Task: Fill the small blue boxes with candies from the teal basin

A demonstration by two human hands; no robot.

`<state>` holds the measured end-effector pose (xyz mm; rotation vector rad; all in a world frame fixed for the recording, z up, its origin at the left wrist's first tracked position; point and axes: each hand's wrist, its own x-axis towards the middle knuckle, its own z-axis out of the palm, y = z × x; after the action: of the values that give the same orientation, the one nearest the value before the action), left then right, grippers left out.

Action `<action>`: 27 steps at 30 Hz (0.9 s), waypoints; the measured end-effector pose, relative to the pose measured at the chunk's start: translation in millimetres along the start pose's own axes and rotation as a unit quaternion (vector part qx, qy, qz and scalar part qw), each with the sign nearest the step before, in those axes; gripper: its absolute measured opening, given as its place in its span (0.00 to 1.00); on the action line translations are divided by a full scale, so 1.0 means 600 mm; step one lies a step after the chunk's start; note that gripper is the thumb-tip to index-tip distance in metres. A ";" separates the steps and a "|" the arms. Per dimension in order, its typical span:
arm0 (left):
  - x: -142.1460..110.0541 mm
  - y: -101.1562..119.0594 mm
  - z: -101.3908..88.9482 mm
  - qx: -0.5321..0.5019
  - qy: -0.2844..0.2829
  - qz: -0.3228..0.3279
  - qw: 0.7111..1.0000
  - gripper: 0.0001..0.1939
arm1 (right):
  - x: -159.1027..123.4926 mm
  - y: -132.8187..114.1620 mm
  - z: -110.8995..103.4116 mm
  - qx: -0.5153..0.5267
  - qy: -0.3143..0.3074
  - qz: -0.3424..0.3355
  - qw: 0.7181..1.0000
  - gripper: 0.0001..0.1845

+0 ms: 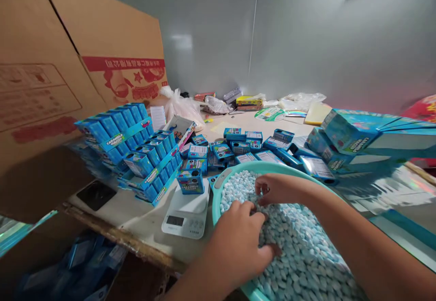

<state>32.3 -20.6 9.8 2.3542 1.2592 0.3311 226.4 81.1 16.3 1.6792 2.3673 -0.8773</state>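
Note:
A turquoise tub full of small pale blue and white candies stands in front of me. My left hand is over the candies on the tub's left side, fingers bent and thumb held apart, fingertips touching the pile. Just beyond it, my right hand curls its fingers in at the candies; what lies inside the curl is hidden. Left of the tub sits a white digital scale, its display unreadable. One small blue candy box stands upright on the scale.
Loose blue boxes lie heaped behind the tub. Filled display trays are stacked at left, beside a large cardboard carton. More blue display cartons stand at right. A black phone-like slab lies near the table's front edge.

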 end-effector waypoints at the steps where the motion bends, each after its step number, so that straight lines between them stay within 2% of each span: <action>1: -0.001 0.001 0.003 0.013 0.003 0.007 1.000 0.23 | 0.001 -0.002 0.001 -0.003 -0.001 0.006 1.000 0.19; 5: 0.000 0.002 0.009 0.055 0.004 0.062 0.997 0.13 | 0.006 -0.007 0.008 -0.017 0.000 -0.001 1.000 0.16; 9: -0.001 -0.007 0.012 0.033 0.013 0.101 0.994 0.06 | 0.009 -0.004 0.009 -0.006 -0.018 -0.017 1.000 0.18; 18: -0.008 -0.020 0.019 -0.011 0.065 0.144 0.987 0.08 | 0.016 0.002 0.017 -0.036 0.001 -0.061 0.997 0.09; 24: -0.009 -0.024 0.023 -0.036 0.110 0.153 0.981 0.08 | 0.006 -0.009 0.013 -0.054 0.017 -0.045 0.997 0.07; 27: -0.010 -0.025 0.023 -0.101 0.156 0.169 0.968 0.09 | 0.002 -0.016 0.009 -0.058 0.025 -0.034 0.997 0.06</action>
<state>23.5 -21.9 -9.5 2.3922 0.8899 0.9259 216.0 77.3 15.0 1.6039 2.4686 -0.6994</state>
